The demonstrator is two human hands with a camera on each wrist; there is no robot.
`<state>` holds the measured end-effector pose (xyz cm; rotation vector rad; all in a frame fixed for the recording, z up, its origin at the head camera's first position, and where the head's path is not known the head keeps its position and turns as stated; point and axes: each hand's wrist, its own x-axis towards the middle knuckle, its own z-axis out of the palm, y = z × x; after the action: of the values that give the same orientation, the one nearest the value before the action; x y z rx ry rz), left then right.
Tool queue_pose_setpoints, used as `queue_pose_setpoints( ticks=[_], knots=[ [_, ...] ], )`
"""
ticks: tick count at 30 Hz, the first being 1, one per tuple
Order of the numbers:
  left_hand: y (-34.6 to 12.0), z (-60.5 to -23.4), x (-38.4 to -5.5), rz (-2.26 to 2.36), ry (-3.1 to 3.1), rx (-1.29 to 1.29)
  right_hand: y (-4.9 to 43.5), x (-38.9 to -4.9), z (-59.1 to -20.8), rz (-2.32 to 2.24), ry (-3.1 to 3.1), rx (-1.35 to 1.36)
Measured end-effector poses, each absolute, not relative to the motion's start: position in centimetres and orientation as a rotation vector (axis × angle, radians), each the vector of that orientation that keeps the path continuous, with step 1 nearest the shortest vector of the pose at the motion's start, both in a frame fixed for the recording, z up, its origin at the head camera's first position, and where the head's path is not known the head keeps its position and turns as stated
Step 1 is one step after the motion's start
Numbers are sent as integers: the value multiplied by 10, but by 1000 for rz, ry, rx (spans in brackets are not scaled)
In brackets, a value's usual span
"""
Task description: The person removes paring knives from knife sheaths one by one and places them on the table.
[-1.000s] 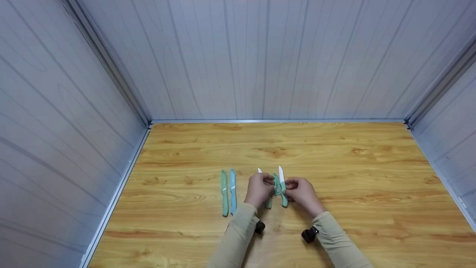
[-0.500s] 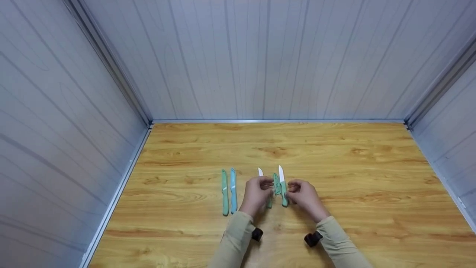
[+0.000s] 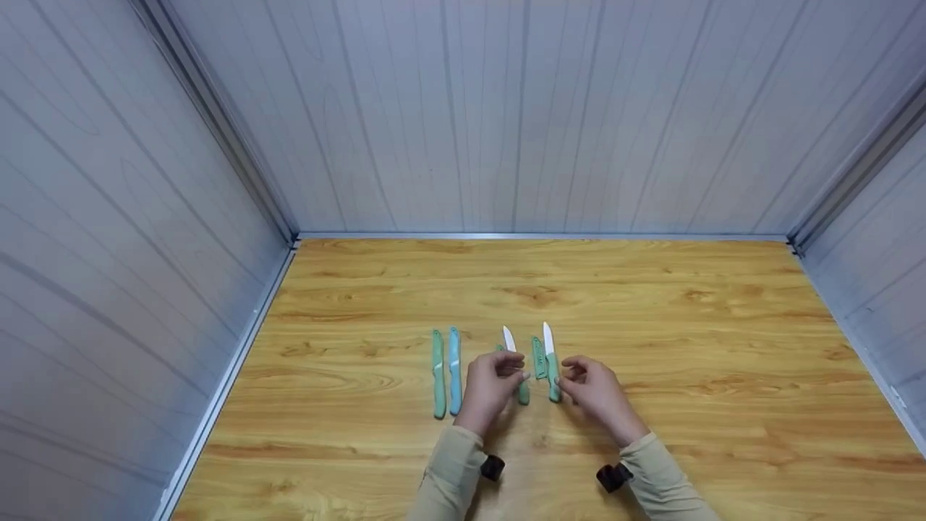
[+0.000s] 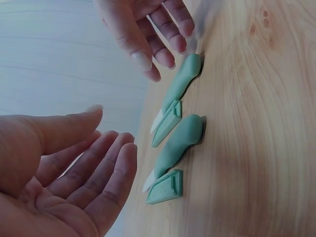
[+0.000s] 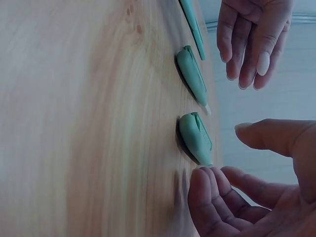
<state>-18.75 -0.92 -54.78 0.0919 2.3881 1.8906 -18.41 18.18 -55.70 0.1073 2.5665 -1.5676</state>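
Observation:
Two green-handled knives lie bare on the table, white blades pointing away: a left knife [image 3: 523, 392] and a right knife [image 3: 553, 380]. A green sheath [image 3: 539, 358] lies just left of the right knife; the left knife's sheath [image 4: 165, 187] is beside its blade, mostly hidden by the hand in the head view. My left hand [image 3: 493, 387] hovers over the left knife, thumb and fingers apart, holding nothing. Just right of the right knife's handle is my right hand [image 3: 597, 394], its fingers loosely bent around nothing. Both wrist views show a gap between thumb and fingers.
To the left lie a sheathed green knife [image 3: 438, 376] and a sheathed blue knife [image 3: 454, 373], side by side. The wooden table [image 3: 687, 325] meets pale panel walls [image 3: 506, 123] at the back and both sides.
My left hand has drawn back left from the right knife's sheath, uncovering it. My right hand has let go of the right knife and moved slightly right and nearer. The knives stay put.

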Motion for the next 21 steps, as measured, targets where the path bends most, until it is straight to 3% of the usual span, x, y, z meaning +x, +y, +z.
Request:
queue_pose_setpoints(
  ticks=[21],
  knots=[
    [-19,-549,-171,1803,2512,62,171,-164,-543,-1459,2702,-107]
  ],
)
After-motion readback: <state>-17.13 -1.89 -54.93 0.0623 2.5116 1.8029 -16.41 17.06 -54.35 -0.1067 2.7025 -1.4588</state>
